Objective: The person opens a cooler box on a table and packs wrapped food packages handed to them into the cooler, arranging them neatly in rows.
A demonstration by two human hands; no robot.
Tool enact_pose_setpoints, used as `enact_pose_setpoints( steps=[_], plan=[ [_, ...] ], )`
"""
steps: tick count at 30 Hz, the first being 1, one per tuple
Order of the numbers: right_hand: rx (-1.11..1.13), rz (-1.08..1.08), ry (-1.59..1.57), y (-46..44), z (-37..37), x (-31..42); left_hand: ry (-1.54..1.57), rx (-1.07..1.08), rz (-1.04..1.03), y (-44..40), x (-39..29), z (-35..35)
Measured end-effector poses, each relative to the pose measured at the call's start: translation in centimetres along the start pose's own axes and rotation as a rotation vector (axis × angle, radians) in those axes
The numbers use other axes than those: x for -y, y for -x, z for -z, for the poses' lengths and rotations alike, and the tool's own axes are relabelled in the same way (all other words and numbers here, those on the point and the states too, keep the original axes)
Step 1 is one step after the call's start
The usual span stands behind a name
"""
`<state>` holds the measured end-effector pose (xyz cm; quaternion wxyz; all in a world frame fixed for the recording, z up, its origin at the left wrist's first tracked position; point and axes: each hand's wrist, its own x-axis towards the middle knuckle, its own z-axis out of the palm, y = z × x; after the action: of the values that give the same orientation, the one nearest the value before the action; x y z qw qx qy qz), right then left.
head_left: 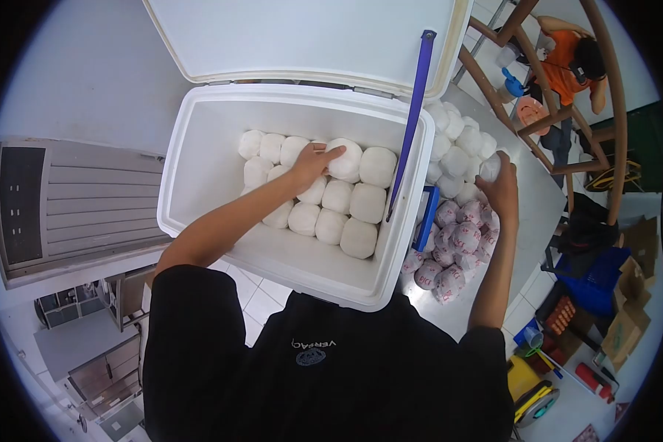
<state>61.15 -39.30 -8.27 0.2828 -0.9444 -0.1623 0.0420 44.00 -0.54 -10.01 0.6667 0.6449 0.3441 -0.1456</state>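
Inside the white cooler box (177, 184), rows of round white wrapped bundles (303, 219) lie packed together. My left hand (313, 166) reaches in over the far row, its thumb and fingers closed on one white wrapped bundle (345, 160). To the right of the cooler, my right hand (502, 190) grips another white bundle (489, 168) at the edge of a pile (453, 158) on a metal table. Nearer to me are bundles with red lettering (465, 237), which seems to read RICE. What fills the wraps is hidden.
The cooler's lid (302, 37) stands open, with a purple strap (412, 125) running down to the right wall. A blue handle (426, 219) juts toward the metal table (534, 214). Beyond a brown frame (545, 66) is a person in orange (563, 66).
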Motion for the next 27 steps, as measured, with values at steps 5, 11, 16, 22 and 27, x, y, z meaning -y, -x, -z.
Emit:
enact_pose_setpoints(
  steps=[5,11,16,22,27],
  plan=[
    [-0.111,0.113,-0.344,3.4,7.1,11.2,-0.168,-0.07,0.041,-2.0,1.1,-0.4],
    [0.021,0.342,-0.494,8.1,8.1,23.4,-0.369,0.095,-0.231,7.7,-6.3,-0.9],
    [-0.087,0.523,-0.249,8.9,3.0,26.2,0.121,0.471,-0.347,16.6,-9.4,-2.9],
    [-0.191,0.207,-0.407,1.7,3.5,14.3,-0.129,0.289,0.02,11.6,-6.2,1.9],
    [0.32,-0.145,0.01,-5.2,-8.4,-2.2,-0.32,0.195,0.358,7.5,-0.9,2.2]
  ],
)
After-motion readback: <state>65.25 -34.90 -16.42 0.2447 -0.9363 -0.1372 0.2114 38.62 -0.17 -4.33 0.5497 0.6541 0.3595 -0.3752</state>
